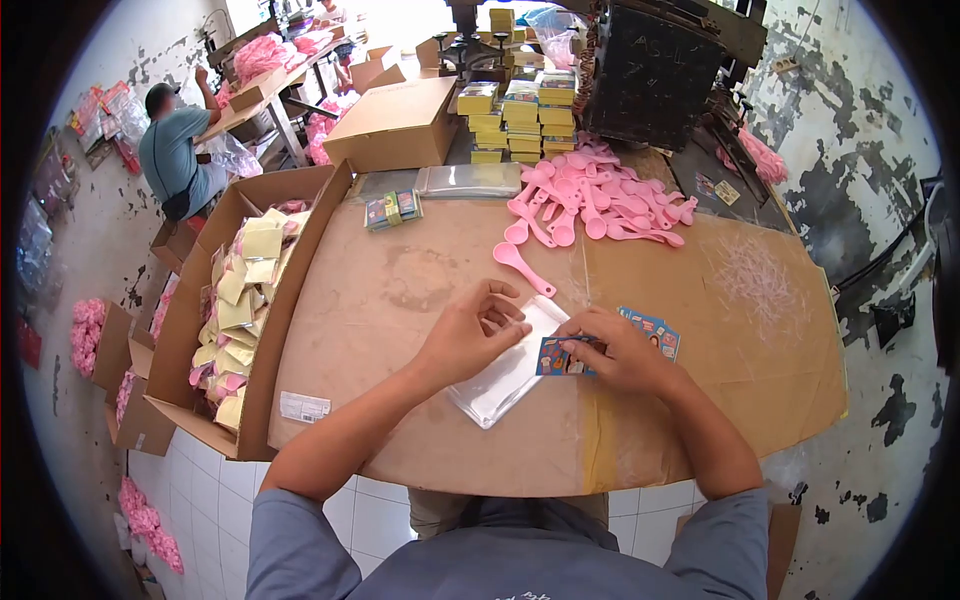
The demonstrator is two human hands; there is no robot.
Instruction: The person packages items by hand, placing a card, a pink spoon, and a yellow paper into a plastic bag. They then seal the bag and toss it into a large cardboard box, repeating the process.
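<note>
My right hand point(630, 352) is closed on a blue printed card point(556, 358), pinched between thumb and fingers over the edge of a stack of clear plastic bags point(495, 385). More blue cards point(654, 330) lie on the cardboard top just beyond that hand. Loosely curled, with fingers apart, my left hand point(478, 330) hovers at the left side of the bags and shows nothing in its grasp. One pink measuring spoon point(522, 268) lies beyond the bags, apart from a heap of similar spoons point(600, 200).
On the left, an open carton point(310, 250) holds many small packed bags. Farther back are a banded card bundle point(393, 210), a clear plastic pack point(470, 181), a closed carton point(395, 115) and stacked cards point(522, 105). A person point(180, 145) sits at another table.
</note>
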